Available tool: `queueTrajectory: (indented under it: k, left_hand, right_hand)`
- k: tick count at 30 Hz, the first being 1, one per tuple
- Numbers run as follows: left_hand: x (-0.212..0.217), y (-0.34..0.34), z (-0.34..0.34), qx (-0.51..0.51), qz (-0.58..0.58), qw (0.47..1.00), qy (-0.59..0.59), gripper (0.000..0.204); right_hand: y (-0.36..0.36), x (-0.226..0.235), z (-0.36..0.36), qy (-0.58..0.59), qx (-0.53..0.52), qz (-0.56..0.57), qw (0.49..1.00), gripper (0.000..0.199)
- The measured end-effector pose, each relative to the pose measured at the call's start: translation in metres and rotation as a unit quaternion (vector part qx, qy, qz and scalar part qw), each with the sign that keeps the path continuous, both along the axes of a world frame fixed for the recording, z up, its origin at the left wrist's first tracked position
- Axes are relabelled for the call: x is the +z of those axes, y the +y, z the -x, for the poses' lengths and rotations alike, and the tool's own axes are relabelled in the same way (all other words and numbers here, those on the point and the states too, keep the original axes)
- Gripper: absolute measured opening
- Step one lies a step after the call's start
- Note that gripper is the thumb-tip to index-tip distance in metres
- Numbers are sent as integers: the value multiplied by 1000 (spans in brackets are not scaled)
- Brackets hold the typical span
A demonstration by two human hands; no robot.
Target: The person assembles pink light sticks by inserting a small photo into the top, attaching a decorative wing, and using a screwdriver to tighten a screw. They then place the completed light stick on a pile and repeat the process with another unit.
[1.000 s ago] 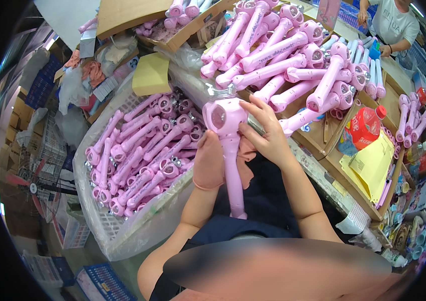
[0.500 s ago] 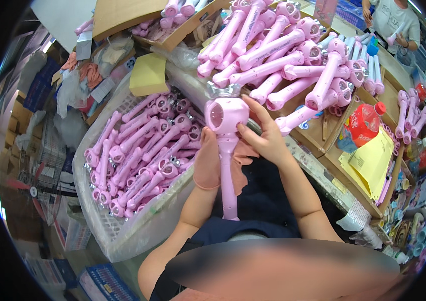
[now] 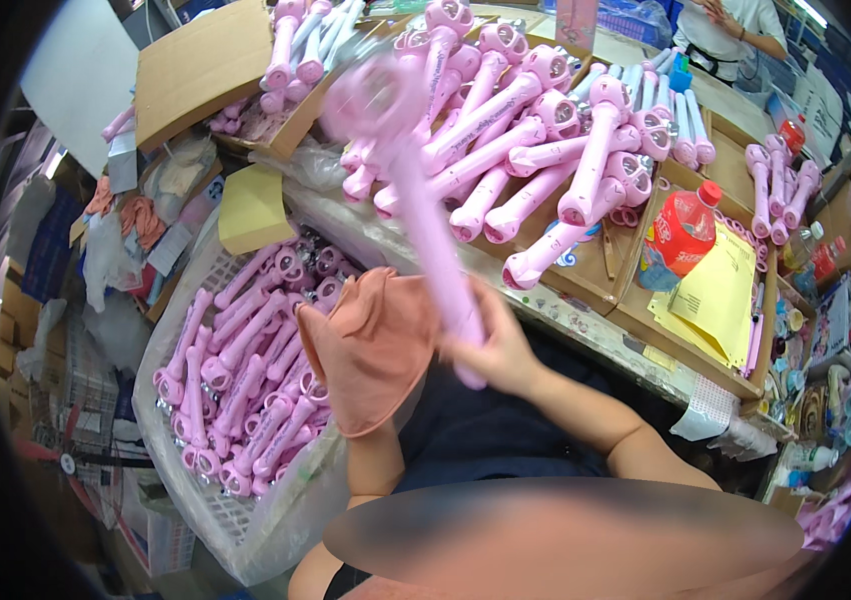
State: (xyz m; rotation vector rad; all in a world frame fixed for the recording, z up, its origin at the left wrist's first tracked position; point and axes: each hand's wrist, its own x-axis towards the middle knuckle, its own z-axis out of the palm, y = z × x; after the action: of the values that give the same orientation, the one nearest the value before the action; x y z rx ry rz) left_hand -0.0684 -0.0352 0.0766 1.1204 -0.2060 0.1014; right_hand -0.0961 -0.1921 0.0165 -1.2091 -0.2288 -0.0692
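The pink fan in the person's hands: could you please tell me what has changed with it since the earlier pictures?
The pink handheld fan has swung up and away, its head now blurred over the table's pile of fans. The right hand grips its handle alone; the left hand has let go and now holds an orange cloth. The white basket of fans stayed put.

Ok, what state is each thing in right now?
Pink wand: gripped low by the right hand, tilted, motion-blurred.
Cloth: draped over the left hand, against the wand.
White basket: full of pink wands.
Red bottle: capped, leaning.
Cardboard tray: piled with wands.
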Motion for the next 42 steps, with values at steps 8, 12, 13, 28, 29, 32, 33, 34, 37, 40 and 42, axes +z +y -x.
queueTrajectory:
  k: [8, 12, 13, 28, 29, 32, 33, 34, 37, 40, 42]
  left_hand:
    - [-25, 25, 9, -7, 73, 989, 129, 57]
    - [-48, 37, 6, -19, 131, 976, 173, 57]
    - [-50, 42, -6, -345, 415, 827, 156, 70]
    - [-86, -80, -50, -299, -44, 937, 172, 81]
    - [-85, -88, -49, -314, -56, 933, 167, 81]
    - [-81, -105, -45, -347, -86, 921, 153, 82]
    - [-80, -110, -43, -357, -93, 917, 150, 83]
    - [-79, -113, -42, -363, -102, 914, 149, 83]
    - [-78, -125, -41, -377, -122, 907, 142, 84]
    - [-78, -136, -38, -387, -137, 902, 136, 86]
    - [-77, -143, -36, -393, -145, 898, 133, 87]
  right_hand:
    - [-118, 85, -144, -39, -368, 231, 900, 84]
    - [-147, 69, -185, 55, -441, 312, 840, 85]
    - [-151, 61, -189, 65, -437, 326, 836, 87]
    - [-145, 34, -212, 96, -462, 586, 658, 55]
    - [-139, 32, -200, 9, -505, 622, 599, 41]
    - [-111, 48, -165, -153, -525, 470, 693, 33]
    - [-98, 41, -137, -169, -395, 478, 766, 34]
    - [-77, 38, -112, -199, -372, 460, 781, 26]
    - [-50, 24, -52, -180, -125, 519, 826, 40]
    - [-57, 6, -18, -187, -70, 377, 904, 26]
    - [-69, -3, -10, -140, -147, 329, 922, 24]
